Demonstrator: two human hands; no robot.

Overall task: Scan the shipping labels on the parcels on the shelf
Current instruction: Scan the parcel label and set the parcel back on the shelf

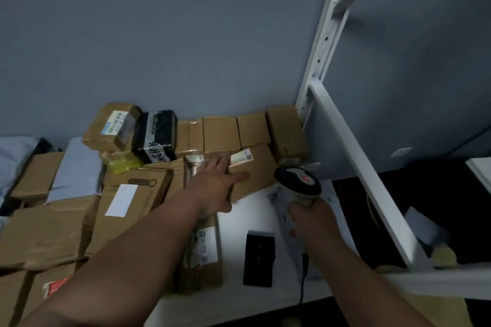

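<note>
white shelf [239,223], grey wall [172,48]

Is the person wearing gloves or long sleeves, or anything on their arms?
No. Both arms are bare as far as the picture shows, with no sleeves in view. The left hand and the right hand have no gloves. I see no watch, bracelet or ring, though the light is dim.

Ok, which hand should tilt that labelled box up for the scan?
Left. The left hand already lies flat on the cardboard box beside its label, while the right hand grips the scanner.
</note>
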